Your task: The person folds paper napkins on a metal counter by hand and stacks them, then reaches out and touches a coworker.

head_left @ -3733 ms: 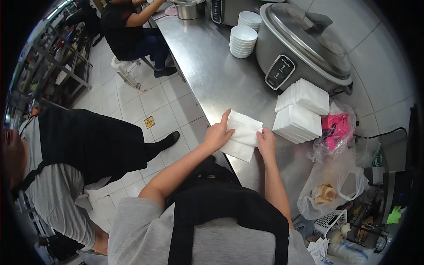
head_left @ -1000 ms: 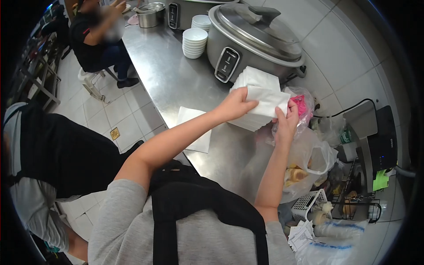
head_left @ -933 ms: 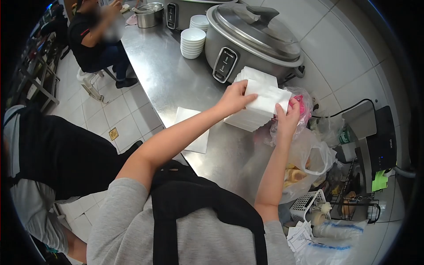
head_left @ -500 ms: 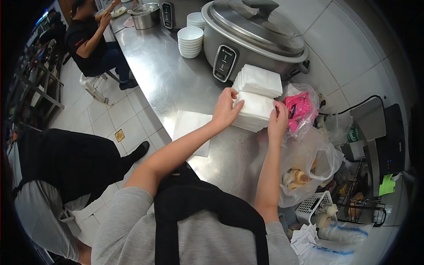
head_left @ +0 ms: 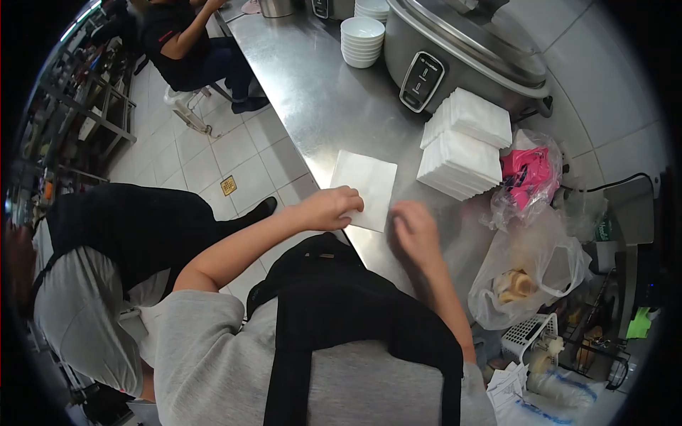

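A white paper napkin (head_left: 366,181) lies flat on the steel counter near its front edge. My left hand (head_left: 330,208) is closed at the napkin's lower left edge, fingers curled over the paper; the exact grip is partly hidden. Just off the lower right corner, my right hand (head_left: 417,232) hovers slightly blurred, its fingers loosely bent and the thumb apart, with nothing visible in it. Two neat piles of folded white napkins, a front stack (head_left: 462,163) and a rear stack (head_left: 476,121), stand side by side farther back on the right.
A large grey rice cooker (head_left: 462,64) and stacked white bowls (head_left: 362,42) stand at the back of the steel counter (head_left: 305,85). Plastic bags, one with a pink item (head_left: 526,174), line the right side. One person (head_left: 121,227) stands close at left; another (head_left: 192,50) sits farther off.
Both my hands have left the front napkin stack and come down to the single napkin near the counter edge. The stack now stands untouched. The view has shifted left.
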The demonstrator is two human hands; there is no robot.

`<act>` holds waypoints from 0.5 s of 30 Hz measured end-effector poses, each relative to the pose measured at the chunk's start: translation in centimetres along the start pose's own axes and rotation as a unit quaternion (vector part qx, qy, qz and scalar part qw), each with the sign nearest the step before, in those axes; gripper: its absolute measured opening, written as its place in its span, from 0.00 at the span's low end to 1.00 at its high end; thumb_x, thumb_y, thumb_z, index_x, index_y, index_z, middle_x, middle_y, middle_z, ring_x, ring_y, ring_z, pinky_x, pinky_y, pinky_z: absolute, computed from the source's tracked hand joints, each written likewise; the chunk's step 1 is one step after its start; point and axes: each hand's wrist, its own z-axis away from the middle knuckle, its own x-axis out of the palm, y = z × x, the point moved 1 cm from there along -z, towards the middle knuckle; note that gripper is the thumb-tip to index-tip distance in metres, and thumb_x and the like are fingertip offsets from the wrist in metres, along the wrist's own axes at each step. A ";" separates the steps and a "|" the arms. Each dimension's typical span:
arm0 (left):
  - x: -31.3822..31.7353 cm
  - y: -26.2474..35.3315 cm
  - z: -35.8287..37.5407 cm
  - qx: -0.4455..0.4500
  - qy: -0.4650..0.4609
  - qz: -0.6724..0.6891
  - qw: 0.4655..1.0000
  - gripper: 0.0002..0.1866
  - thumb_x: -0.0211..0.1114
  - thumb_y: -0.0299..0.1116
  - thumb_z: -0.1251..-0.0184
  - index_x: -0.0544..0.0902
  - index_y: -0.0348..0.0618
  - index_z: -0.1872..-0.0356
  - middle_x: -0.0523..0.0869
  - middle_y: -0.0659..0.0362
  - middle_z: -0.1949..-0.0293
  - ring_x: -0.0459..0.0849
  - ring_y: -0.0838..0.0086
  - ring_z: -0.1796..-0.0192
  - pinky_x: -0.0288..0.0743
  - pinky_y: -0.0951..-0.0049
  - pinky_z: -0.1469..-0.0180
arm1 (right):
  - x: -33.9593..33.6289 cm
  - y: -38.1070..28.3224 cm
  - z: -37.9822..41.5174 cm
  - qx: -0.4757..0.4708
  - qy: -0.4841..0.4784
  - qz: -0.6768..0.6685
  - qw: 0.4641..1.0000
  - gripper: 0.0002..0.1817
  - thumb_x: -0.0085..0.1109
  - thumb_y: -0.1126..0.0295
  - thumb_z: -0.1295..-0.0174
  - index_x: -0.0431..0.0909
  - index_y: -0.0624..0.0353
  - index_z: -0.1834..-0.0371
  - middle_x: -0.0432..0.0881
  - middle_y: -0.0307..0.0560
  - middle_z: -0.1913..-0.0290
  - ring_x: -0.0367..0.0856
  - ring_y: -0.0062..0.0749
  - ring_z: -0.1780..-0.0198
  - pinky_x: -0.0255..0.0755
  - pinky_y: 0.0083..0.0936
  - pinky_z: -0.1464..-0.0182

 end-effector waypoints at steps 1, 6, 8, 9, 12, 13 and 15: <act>0.3 -0.2 0.0 0.001 0.000 0.001 1.000 0.08 0.61 0.26 0.49 0.78 0.42 0.66 0.79 0.58 0.63 0.79 0.65 0.55 0.77 0.63 0.56 | 1.1 -0.9 -0.1 -0.013 -0.040 -0.006 0.999 0.12 0.54 0.79 0.47 0.77 0.62 0.58 0.79 0.53 0.52 0.76 0.48 0.48 0.71 0.36 0.46; 1.5 -0.5 -0.8 0.063 0.008 -0.121 0.991 0.03 0.59 0.25 0.49 0.75 0.41 0.73 0.75 0.59 0.69 0.78 0.65 0.60 0.77 0.63 0.62 | 1.7 0.1 0.2 0.005 -0.054 -0.020 0.998 0.14 0.54 0.78 0.46 0.76 0.62 0.55 0.79 0.52 0.50 0.75 0.47 0.47 0.70 0.35 0.45; 1.5 -0.7 -1.1 0.045 0.012 -0.111 0.993 0.03 0.59 0.26 0.50 0.75 0.40 0.73 0.76 0.58 0.70 0.79 0.64 0.61 0.76 0.63 0.62 | 0.5 1.1 0.5 0.034 -0.034 -0.013 0.999 0.15 0.54 0.79 0.46 0.76 0.62 0.54 0.78 0.52 0.50 0.75 0.47 0.46 0.70 0.35 0.45; 1.5 -0.9 -1.2 0.031 0.012 -0.103 0.994 0.03 0.60 0.26 0.50 0.76 0.40 0.74 0.77 0.58 0.71 0.80 0.64 0.63 0.76 0.64 0.63 | 0.5 1.0 0.6 0.033 -0.035 -0.011 0.999 0.15 0.54 0.79 0.46 0.76 0.62 0.54 0.78 0.52 0.50 0.75 0.47 0.46 0.70 0.35 0.45; 0.6 -1.9 -1.4 -0.028 -0.008 0.033 0.999 0.04 0.60 0.27 0.50 0.77 0.39 0.73 0.78 0.56 0.72 0.81 0.62 0.66 0.76 0.66 0.63 | 0.1 0.7 0.7 0.056 -0.031 0.018 0.998 0.16 0.55 0.80 0.48 0.77 0.61 0.54 0.78 0.52 0.47 0.76 0.45 0.44 0.68 0.32 0.42; 0.3 -2.2 -1.5 -0.044 -0.022 0.066 0.997 0.06 0.61 0.29 0.50 0.78 0.39 0.72 0.81 0.54 0.71 0.82 0.63 0.66 0.75 0.68 0.62 | 0.4 0.3 0.4 0.055 -0.029 0.020 0.998 0.16 0.55 0.80 0.48 0.77 0.61 0.54 0.78 0.52 0.47 0.76 0.45 0.44 0.68 0.32 0.42; -0.4 -2.5 -1.7 -0.049 -0.029 0.092 0.994 0.06 0.61 0.29 0.49 0.78 0.39 0.71 0.81 0.54 0.70 0.82 0.64 0.65 0.75 0.68 0.61 | 1.6 -0.6 -0.9 -0.008 0.030 -0.003 1.000 0.16 0.54 0.79 0.48 0.77 0.60 0.54 0.78 0.52 0.47 0.74 0.47 0.44 0.68 0.36 0.43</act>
